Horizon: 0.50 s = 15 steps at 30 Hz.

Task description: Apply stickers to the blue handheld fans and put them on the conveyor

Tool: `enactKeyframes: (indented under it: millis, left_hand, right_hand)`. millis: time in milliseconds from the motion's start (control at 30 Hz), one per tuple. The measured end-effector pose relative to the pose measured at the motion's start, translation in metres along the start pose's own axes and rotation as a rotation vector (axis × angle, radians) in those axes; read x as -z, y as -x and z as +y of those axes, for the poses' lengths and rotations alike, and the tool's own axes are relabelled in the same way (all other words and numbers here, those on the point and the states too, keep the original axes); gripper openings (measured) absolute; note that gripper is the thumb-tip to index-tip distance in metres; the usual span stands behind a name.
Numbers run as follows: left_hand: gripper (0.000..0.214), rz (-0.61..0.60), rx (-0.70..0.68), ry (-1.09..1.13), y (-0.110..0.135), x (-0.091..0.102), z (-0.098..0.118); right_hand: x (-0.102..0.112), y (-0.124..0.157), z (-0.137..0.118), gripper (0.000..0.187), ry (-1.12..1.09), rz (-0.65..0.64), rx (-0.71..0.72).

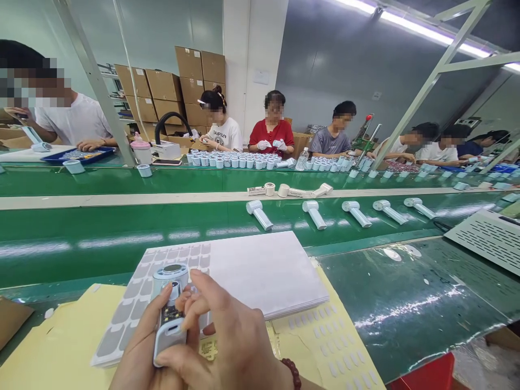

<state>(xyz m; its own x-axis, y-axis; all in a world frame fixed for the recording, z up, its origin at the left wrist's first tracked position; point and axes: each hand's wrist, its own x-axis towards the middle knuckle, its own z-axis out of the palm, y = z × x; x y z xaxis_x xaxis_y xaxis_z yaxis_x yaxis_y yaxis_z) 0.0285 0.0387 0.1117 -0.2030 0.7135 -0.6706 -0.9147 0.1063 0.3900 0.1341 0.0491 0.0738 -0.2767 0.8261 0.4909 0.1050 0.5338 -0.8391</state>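
Note:
My left hand [136, 346] grips a small white and pale-blue handheld device [170, 311] upright, with its casing open and a dark circuit board showing. My right hand [229, 338], a dark bead bracelet [293, 374] on its wrist, reaches over the device with its fingertips on the board area. Under both hands lies a sheet of grey adhesive pads [134, 309], partly covered by a stack of white paper [264, 273]. Yellow backing sheets [60, 346] with small white pads spread below them. The hands hide part of the grey sheet.
A green conveyor belt [122, 238] runs crosswise ahead, carrying several similar white-blue devices [314, 214]. A white vented panel [489, 238] sits at the right. Co-workers sit across the belt behind rows of parts, with cardboard boxes [162, 89] stacked behind them.

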Motion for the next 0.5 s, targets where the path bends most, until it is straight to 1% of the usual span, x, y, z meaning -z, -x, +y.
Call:
enactKeyframes:
  millis: [33, 100, 133, 167, 200, 233, 300, 367, 400, 433, 500]
  left_hand:
    - [0.027, 0.020, 0.040, 0.057, 0.002, -0.001, 0.001]
    - [0.032, 0.065, 0.111, 0.141, 0.005, -0.001, 0.002]
    - [0.034, 0.071, 0.128, 0.165, 0.006, -0.001, 0.003]
    - [0.035, 0.076, 0.131, 0.189, 0.006, -0.001, 0.003]
    - [0.034, 0.075, 0.128, 0.215, 0.007, 0.000, 0.002]
    - [0.033, 0.062, 0.137, 0.241, 0.008, -0.001, 0.002]
    - [0.032, 0.036, 0.166, 0.279, 0.009, -0.003, 0.000]
    - [0.030, 0.047, 0.161, 0.268, 0.011, -0.006, -0.001]
    - [0.030, 0.056, 0.154, 0.262, 0.011, -0.007, -0.001]
    - [0.030, 0.059, 0.150, 0.251, 0.010, -0.006, -0.002]
    - [0.029, 0.029, 0.129, 0.159, 0.005, 0.002, -0.003]
  right_hand:
    - [0.002, -0.002, -0.002, 0.083, -0.037, 0.001, -0.077]
    - [0.008, -0.007, -0.007, 0.099, -0.218, -0.074, -0.307]
    - [0.011, -0.008, -0.010, 0.101, -0.328, -0.130, -0.406]
    - [0.014, -0.009, -0.011, 0.099, -0.417, -0.182, -0.468]
    - [0.015, -0.009, -0.012, 0.095, -0.460, -0.207, -0.485]
    - [0.014, -0.008, -0.011, 0.093, -0.445, -0.197, -0.455]
    - [0.011, -0.003, -0.007, 0.093, -0.288, -0.123, -0.292]
    - [0.008, 0.003, -0.002, 0.097, -0.156, -0.093, -0.141]
    - [0.008, 0.007, 0.000, 0.097, -0.149, -0.102, -0.128]
    - [0.011, 0.010, 0.002, 0.095, -0.183, -0.117, -0.168]
    - [0.021, 0.017, 0.006, 0.087, -0.295, -0.113, -0.312]
